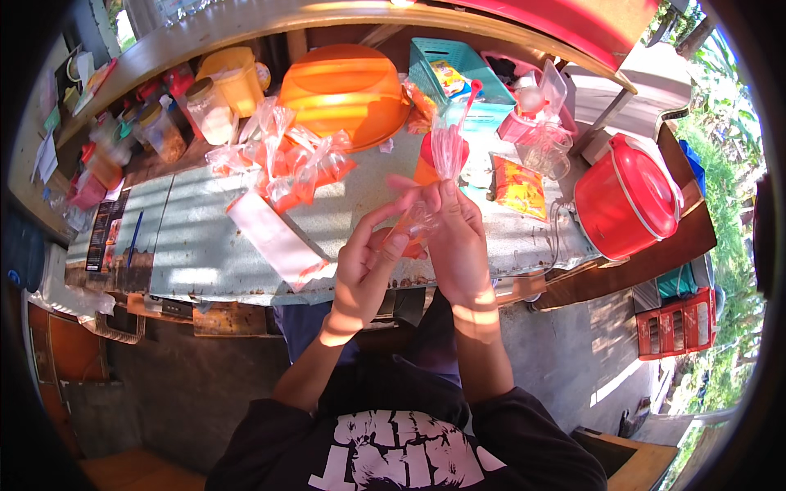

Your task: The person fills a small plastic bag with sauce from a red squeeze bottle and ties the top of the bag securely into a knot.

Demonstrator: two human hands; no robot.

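Above the table's front edge, both my hands are on a small clear plastic bag (424, 221) with orange-red contents. My left hand (373, 248) cups the filled lower part, thumb and fingers around it. My right hand (457, 236) pinches the gathered bag neck, and the loose plastic top stands up beyond the fingers. Just behind is an orange-red container (425, 169), partly hidden by the bag; a red handle (473, 98) rises near it. To the left lies a pile of knotted clear bags (301, 169) with orange-red contents. A flat white packet (276, 236) rests in front of that pile.
A large orange plastic basin (344, 92) and a teal basket (460, 110) stand at the back. Right are a yellow-red packet (519, 189), glass mugs (546, 153) and a red rice cooker (623, 196). Jars (209, 113) and a blue pen (135, 238) are left. A wooden shelf (258, 27) overhangs.
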